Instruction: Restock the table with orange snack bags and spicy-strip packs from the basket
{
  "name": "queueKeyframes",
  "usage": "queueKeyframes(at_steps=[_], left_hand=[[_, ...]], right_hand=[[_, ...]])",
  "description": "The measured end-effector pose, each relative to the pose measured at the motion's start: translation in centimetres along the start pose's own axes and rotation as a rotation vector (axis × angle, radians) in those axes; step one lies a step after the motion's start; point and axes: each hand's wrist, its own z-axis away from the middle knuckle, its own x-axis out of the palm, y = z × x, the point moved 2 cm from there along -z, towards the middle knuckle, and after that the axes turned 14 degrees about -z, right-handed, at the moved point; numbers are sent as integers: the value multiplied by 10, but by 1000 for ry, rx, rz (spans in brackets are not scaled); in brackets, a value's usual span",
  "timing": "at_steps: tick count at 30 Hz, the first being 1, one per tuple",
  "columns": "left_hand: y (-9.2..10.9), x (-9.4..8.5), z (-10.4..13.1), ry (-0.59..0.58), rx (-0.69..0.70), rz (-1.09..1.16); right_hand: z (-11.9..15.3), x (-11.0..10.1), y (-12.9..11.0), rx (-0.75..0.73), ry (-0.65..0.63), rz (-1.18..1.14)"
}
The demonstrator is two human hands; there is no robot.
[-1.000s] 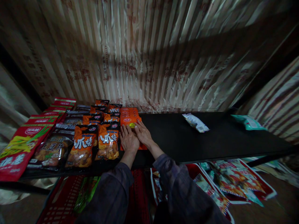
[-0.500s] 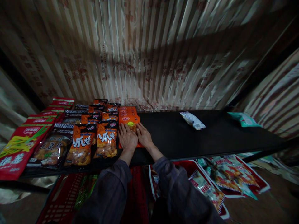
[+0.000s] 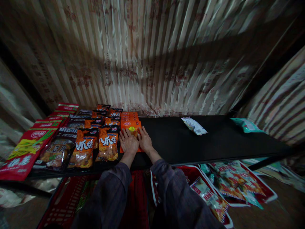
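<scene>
My left hand point(image 3: 129, 142) lies flat with fingers stretched over the left front part of an orange snack packet point(image 3: 128, 123). On that packet's right edge rests my right hand point(image 3: 145, 140), its fingers extended too. The packet is the front one of an overlapping row of orange packets running back on the black shelf point(image 3: 164, 140); my hands hide much of its lower half. Just left of my left hand stands a black-and-orange snack bag point(image 3: 108, 143), with a similar bag point(image 3: 83, 148) beside it and more behind.
Farther left are a dark potato-slice bag point(image 3: 56, 151) and red snack bags point(image 3: 26, 149). A white packet point(image 3: 194, 126) and a teal packet point(image 3: 247, 125) lie on the right. Below are a red basket point(image 3: 57, 203) and white-rimmed red bins point(image 3: 270, 194) with snack bags.
The view has shifted slightly. My hands remain on the front orange packet, and the right hand's fingers sit slightly differently along its edge.
</scene>
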Motion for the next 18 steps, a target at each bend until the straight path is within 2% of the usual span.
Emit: queueKeyframes(at_steps=[7, 18], left_hand=[[0, 6, -1, 1, -13, -24], [-1, 2, 0, -18, -2, -32]], right_hand=[[-3, 1, -1, 31, -50, -14], [0, 0, -3, 69, -12, -23]])
